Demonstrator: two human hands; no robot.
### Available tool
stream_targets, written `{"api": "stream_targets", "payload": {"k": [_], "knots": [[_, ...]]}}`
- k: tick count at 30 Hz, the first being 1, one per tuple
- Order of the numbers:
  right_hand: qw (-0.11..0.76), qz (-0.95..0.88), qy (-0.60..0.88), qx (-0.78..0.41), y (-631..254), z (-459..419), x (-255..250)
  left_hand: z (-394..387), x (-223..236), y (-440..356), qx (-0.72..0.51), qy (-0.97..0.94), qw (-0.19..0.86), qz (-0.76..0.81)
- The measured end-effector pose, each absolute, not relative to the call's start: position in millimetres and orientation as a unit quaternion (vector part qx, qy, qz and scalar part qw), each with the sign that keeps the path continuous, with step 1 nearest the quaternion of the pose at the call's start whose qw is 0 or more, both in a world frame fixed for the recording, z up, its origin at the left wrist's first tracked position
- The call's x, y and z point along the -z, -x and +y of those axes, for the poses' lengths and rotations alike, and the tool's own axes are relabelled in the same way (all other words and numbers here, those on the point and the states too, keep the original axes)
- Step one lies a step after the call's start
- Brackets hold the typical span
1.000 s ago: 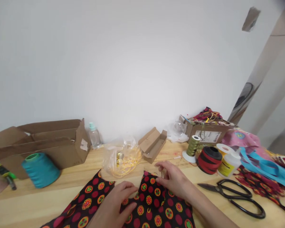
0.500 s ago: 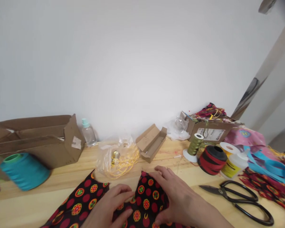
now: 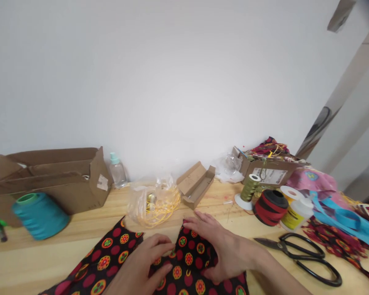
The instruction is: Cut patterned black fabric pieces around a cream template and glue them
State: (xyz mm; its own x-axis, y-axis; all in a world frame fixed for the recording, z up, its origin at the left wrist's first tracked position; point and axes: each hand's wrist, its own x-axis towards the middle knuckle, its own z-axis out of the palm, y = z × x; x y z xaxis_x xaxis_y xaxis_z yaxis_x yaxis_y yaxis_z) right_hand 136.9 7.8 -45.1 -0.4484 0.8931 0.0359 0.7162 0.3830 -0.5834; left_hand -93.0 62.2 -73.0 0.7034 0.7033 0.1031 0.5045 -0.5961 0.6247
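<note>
A black fabric [image 3: 110, 256] printed with red dots and orange flowers lies on the wooden table [image 3: 58, 239] at the near edge. My left hand [image 3: 144, 262] rests on its middle, fingers curled and pinching a fold of the cloth. My right hand [image 3: 221, 250] lies over the fabric's right part, its fingers stretched toward the raised corner while the thumb presses the cloth from below. Both hands touch the fabric and sit close together.
A teal thread cone [image 3: 39, 215] and an open cardboard box [image 3: 49, 180] stand at the left. A bag of yellow cord [image 3: 153, 203], a small open box [image 3: 197, 184] and a clear bottle [image 3: 117, 171] sit behind. Spools [image 3: 270, 205], black scissors [image 3: 307, 256] and blue ribbon [image 3: 341, 215] lie right.
My right hand has slid down and flattened over the fabric's right part, and my left hand has shifted slightly on the fold. The view has swung a little.
</note>
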Motion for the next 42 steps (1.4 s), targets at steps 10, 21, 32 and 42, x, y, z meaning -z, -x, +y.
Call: {"api": "stream_targets", "payload": {"k": [10, 21, 32, 42], "knots": [[0.198, -0.82, 0.491, -0.217, -127.7, 9.9, 38.0, 55.7, 65.0, 91.6, -0.181, -0.87, 0.307, 0.341], [0.167, -0.658, 0.722, -0.134, -97.3, -19.5, 43.4, 54.5, 63.3, 90.5, -0.191, -0.862, 0.317, 0.345], [0.103, -0.629, 0.769, 0.053, -70.4, 1.6, 59.6, 53.0, 66.9, 91.4, -0.193, -0.856, 0.323, 0.353], [0.129, -0.666, 0.735, -0.007, -79.7, -7.6, 64.6, 54.0, 68.1, 91.8, -0.212, -0.854, 0.328, 0.343]]}}
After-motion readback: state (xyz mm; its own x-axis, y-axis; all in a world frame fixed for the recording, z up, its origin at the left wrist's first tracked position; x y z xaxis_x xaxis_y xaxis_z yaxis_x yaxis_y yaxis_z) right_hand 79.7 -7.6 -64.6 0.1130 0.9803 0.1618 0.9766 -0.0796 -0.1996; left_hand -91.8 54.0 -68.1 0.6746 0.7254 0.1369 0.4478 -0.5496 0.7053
